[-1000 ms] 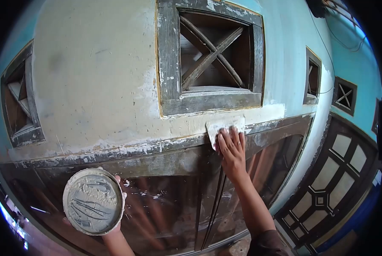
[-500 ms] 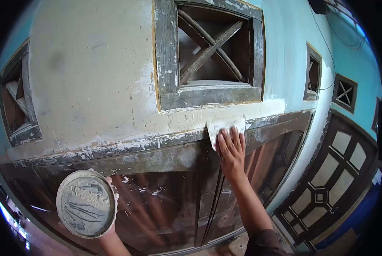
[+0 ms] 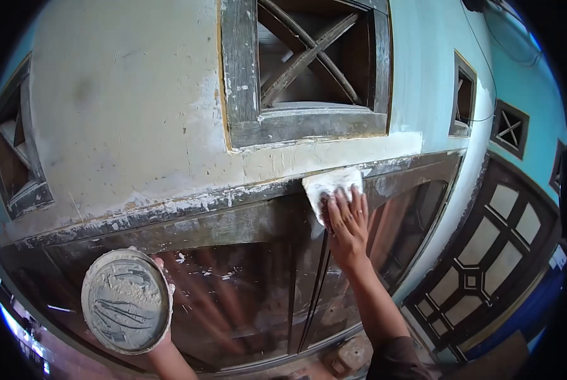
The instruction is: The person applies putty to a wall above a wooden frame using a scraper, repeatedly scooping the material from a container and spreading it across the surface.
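My right hand (image 3: 348, 228) presses its fingers flat on a thin, white-coated putty spreader (image 3: 321, 185). The spreader's upper edge lies at the dark wooden ledge (image 3: 264, 188) just under the plaster strip, overlapping the top of the door frame. At lower left, my left hand (image 3: 163, 345) supports a round, shallow lid-like plate (image 3: 123, 328) from behind, its fingertips showing at the right rim. Greyish putty (image 3: 142, 294) is smeared over the plate's face, with streaks scraped through it. Most of the left hand is hidden behind the plate.
Above the ledge is a dark wooden vent frame (image 3: 242, 95) with crossed bars, set in a patchy cream wall (image 3: 125, 114). Glazed brown doors (image 3: 232, 304) stand below. Another panelled door (image 3: 486, 247) is at right, and a blocky brownish object (image 3: 353, 354) sits low down.
The view has tilted down, so the wall and vent sit higher in the picture. My right hand and spreader have dropped slightly against the wall, showing more white face. My left hand stays nearly still.
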{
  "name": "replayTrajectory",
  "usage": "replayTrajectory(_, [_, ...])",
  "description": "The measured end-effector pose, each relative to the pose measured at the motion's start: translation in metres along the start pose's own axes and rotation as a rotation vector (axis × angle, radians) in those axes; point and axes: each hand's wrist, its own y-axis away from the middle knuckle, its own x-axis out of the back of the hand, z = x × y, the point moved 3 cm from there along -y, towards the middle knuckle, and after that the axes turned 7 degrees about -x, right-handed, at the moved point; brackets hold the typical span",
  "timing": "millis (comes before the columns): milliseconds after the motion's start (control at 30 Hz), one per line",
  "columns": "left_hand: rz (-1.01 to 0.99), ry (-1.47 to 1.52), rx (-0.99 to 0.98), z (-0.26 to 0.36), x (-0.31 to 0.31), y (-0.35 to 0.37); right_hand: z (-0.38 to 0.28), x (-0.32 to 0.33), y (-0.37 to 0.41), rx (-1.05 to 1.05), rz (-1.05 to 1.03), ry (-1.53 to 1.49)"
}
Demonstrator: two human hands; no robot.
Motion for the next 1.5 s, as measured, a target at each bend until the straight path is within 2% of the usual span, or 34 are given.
replayTrajectory(33, [-0.201,-0.146,0.032,-0.002,0.002,-0.002,-0.002,0.006,-0.007,0.014,0.044,0.017])
replayTrajectory(67, [-0.198,-0.144,0.029,-0.005,0.0,-0.003,-0.004,0.004,-0.016,0.019,0.101,0.001])
replayTrajectory(133, [-0.522,-0.382,0.066,-0.019,-0.016,-0.007,-0.006,0.001,-0.037,-0.016,0.011,0.017])
replayTrajectory(167, [-0.576,-0.292,0.047,-0.029,-0.023,-0.008,-0.006,-0.003,-0.043,-0.035,-0.076,0.033])
replayTrajectory(200, [-0.577,-0.29,0.047,-0.034,-0.025,-0.007,-0.003,-0.012,-0.041,-0.031,-0.141,0.045])
replayTrajectory(267, [-0.425,0.01,0.097,-0.038,-0.021,-0.008,-0.003,-0.017,-0.028,-0.033,-0.146,0.014])
replayTrajectory(300, [-0.424,0.012,0.091,-0.036,-0.016,-0.004,-0.002,-0.013,-0.021,-0.036,-0.185,0.062])
replayTrajectory(367, [-0.246,-0.126,0.245,-0.035,-0.005,0.004,-0.007,-0.001,-0.014,-0.051,-0.157,0.019])
replayTrajectory(400, [-0.123,-0.079,0.235,-0.045,-0.005,0.014,-0.013,0.007,-0.009,-0.077,-0.13,-0.025])
replayTrajectory(467, [-0.278,-0.051,0.308,-0.062,0.008,0.016,-0.026,0.035,-0.01,-0.149,-0.098,-0.122])
replayTrajectory(567, [-0.191,-0.069,0.374,-0.083,0.016,0.026,-0.039,0.075,-0.01,-0.501,-0.179,-0.436])
replayTrajectory(600, [-0.124,-0.036,0.31,-0.089,0.012,0.028,-0.029,0.089,0.001,-0.695,-0.248,-0.596])
replayTrajectory(667, [-0.099,-0.022,0.34,-0.095,0.006,0.028,-0.038,0.098,-0.01,-1.08,-0.263,-0.954])
replayTrajectory(700, [-0.09,-0.02,0.345,-0.091,0.012,0.028,-0.039,0.104,-0.015,-1.089,-0.267,-0.947])
replayTrajectory(767, [-0.124,-0.131,0.415,-0.087,0.025,0.028,-0.05,0.103,-0.026,-1.254,-0.596,-1.348])
replayTrajectory(867, [-0.139,-0.142,0.432,-0.081,0.029,0.028,-0.082,0.093,-0.051,-1.411,-0.856,-1.295])
replayTrajectory(933, [-0.153,-0.137,0.446,-0.078,0.029,0.027,-0.092,0.088,-0.052,-1.402,-0.924,-1.227])
replayTrajectory(1000, [-0.168,-0.137,0.464,-0.074,0.029,0.027,-0.107,0.087,-0.06,-1.203,-1.1,-1.007])
replayTrajectory(1033, [-0.18,-0.139,0.474,-0.072,0.029,0.027,-0.108,0.088,-0.061,-1.195,-1.119,-0.981])
replayTrajectory(1200, [-0.23,-0.138,0.508,-0.059,0.027,0.024,-0.12,0.085,-0.076,-1.119,-1.124,-0.82])
replayTrajectory(1267, [-0.258,-0.142,0.52,-0.054,0.027,0.023,-0.123,0.083,-0.079,-0.978,-1.194,-0.75])
replayTrajectory(1400, [-0.32,-0.146,0.531,-0.047,0.026,0.02,-0.142,0.085,-0.11,-0.843,-1.175,-0.693])
replayTrajectory(1467, [-0.355,-0.138,0.533,-0.046,0.025,0.019,-0.144,0.083,-0.113,-0.879,-1.178,-0.617])
replayTrajectory(1500, [-0.372,-0.131,0.533,-0.045,0.024,0.019,-0.15,0.083,-0.123,-0.741,-1.224,-0.437])
